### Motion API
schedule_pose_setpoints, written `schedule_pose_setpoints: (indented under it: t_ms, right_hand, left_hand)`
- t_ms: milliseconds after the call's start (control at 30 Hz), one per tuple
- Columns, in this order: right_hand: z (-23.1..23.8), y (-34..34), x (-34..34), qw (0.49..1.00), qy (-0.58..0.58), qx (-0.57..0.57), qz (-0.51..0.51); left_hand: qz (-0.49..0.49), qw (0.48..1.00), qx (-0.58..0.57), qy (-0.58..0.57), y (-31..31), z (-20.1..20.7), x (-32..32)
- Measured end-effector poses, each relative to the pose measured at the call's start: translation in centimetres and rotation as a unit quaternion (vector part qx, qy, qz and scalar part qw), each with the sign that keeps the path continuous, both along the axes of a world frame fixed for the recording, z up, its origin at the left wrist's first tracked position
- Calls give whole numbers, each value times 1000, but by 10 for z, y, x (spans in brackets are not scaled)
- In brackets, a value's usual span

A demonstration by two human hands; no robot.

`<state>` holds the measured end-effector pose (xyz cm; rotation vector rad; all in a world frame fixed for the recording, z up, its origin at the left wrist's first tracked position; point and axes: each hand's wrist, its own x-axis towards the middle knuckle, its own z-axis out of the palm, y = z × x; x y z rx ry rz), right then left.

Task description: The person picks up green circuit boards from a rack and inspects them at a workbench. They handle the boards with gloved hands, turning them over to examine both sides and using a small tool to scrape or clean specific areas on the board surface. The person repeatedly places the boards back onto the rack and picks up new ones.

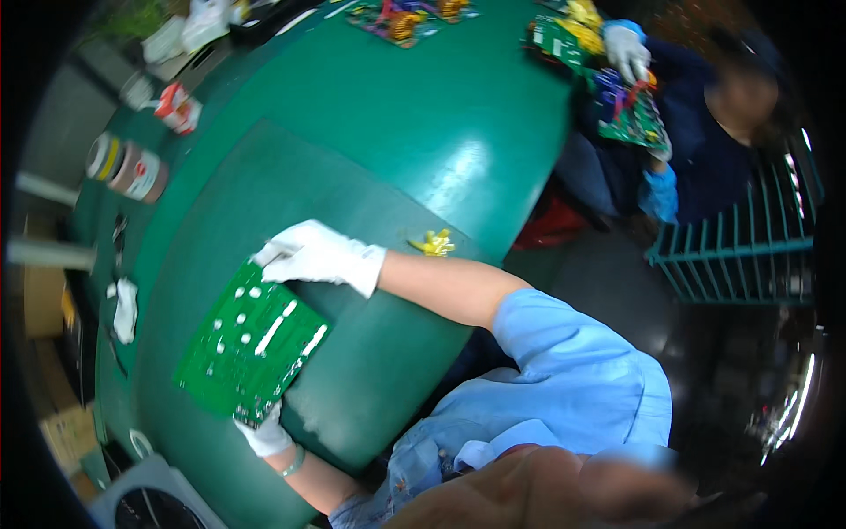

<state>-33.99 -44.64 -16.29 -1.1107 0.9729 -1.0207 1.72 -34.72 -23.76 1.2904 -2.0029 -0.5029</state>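
Note:
A green circuit board (251, 339) is held tilted above the green table mat, its face dotted with white and silvery patches. My right hand (313, 256), in a white glove, grips the board's upper corner with fingers closed on it. At the lower edge my left hand (266, 432), also gloved, holds the board near a row of small solder points. That hand's fingertips are partly hidden by the board. A band circles my left wrist. A small heap of yellow pieces (434, 243) lies on the mat beside my right forearm.
Along the table's left side stand a lidded jar (141, 172), a red-and-white carton (178, 109) and a crumpled white cloth or glove (125, 310). A fan-like device (154, 502) is at lower left. Component-laden boards (405, 22) lie far off. A gloved co-worker holds another board (630, 110) near a rack (740, 251).

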Motion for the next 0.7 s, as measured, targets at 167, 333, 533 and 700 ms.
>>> schedule_pose_setpoints:
  t_ms: [167, 333, 533, 700]
  right_hand:
    - [39, 9, 20, 975, 207, -76, -10]
    - [-3, 3, 10, 992, 62, -23, -103]
    - [-5, 9, 19, 991, -55, -18, 124]
    - [-12, -4, 12, 998, -9, -30, 62]
  left_hand:
    - [143, 746, 285, 585, 46, 43, -22]
    - [42, 824, 378, 419, 5, 95, -46]
    - [20, 651, 395, 649, 52, 60, -46]
    - [125, 863, 144, 468, 81, 66, -55]
